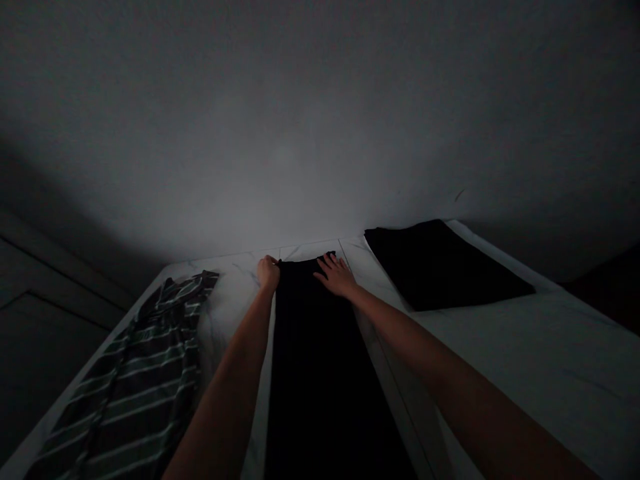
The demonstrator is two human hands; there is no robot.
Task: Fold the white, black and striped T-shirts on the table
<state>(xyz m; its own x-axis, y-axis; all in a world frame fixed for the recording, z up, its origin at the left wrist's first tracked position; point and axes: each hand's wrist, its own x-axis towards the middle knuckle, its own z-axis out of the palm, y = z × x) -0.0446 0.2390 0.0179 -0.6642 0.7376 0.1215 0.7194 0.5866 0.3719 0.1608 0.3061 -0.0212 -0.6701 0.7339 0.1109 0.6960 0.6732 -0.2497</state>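
Black cloth (320, 367) lies lengthwise on pale surface (550, 367). Left hand (269, 272): grip pinching far-left corner. Right hand (337, 275): spread flat near far-right corner, grasping nothing. Risk: uneven left-side tug could skew or crease cloth.

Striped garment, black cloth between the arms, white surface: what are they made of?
Striped garment: seemingly soft, matte fabric, by its folds. Black cloth: probably fabric, no visible shine; weave lost in darkness. White surface: marbled, with grey veins; stone or print unclear.

The head-worn camera, the only one, looked forward and downward from close above the marble-patterned tabletop (540, 367), facing the grey wall (300, 133) beyond.
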